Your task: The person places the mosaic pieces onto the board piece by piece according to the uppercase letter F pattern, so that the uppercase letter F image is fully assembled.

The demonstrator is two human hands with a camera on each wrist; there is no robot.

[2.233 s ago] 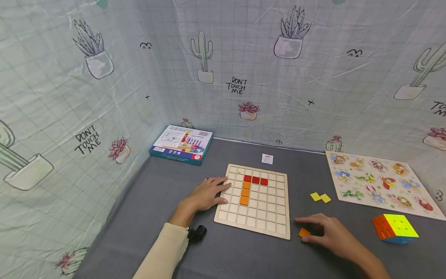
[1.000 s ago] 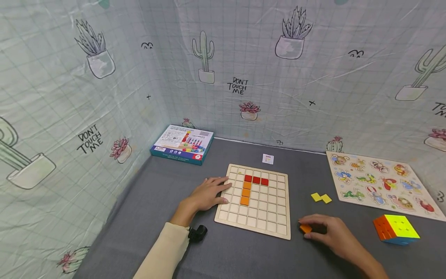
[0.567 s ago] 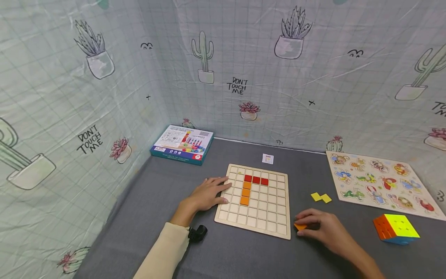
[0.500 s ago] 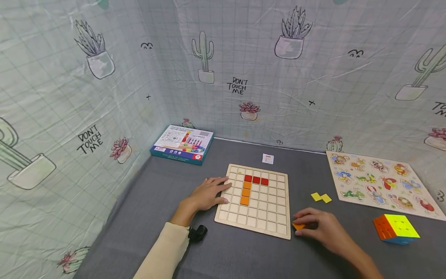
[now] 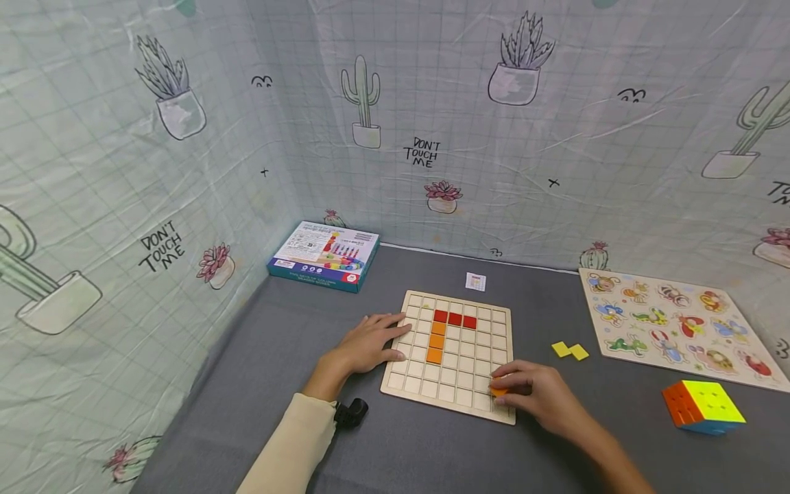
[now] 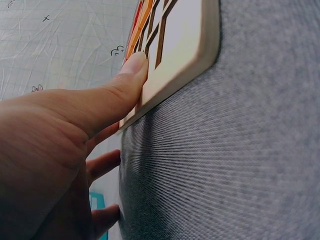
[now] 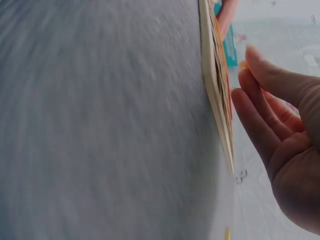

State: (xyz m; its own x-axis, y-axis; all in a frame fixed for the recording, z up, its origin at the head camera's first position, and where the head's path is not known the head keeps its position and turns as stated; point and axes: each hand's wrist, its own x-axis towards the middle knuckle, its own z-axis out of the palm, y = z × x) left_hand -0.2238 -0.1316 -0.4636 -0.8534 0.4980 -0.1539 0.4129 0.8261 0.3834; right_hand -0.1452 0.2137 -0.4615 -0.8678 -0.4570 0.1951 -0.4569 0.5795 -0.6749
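Note:
A wooden grid board (image 5: 450,406) lies on the grey cloth, with three red tiles (image 5: 455,319) in a row and three orange tiles (image 5: 436,341) in a column below the leftmost red one. My left hand (image 5: 364,345) rests on the board's left edge, fingers spread; the left wrist view shows its thumb (image 6: 112,95) lying on the rim. Over the board's lower right corner, my right hand (image 5: 535,393) pinches a loose orange tile (image 5: 498,392) between thumb and fingers. In the right wrist view the tile is mostly hidden by the fingertips.
Two yellow tiles (image 5: 570,350) lie right of the board. Farther right are a puzzle cube (image 5: 703,407) and an insect puzzle board (image 5: 685,322). A small printed card (image 5: 475,281) lies behind the grid board, and a boxed game (image 5: 324,255) sits at the back left.
My right hand has closed on the orange tile on the cloth and carried it left, over the board's lower right corner. My left hand has stayed in place.

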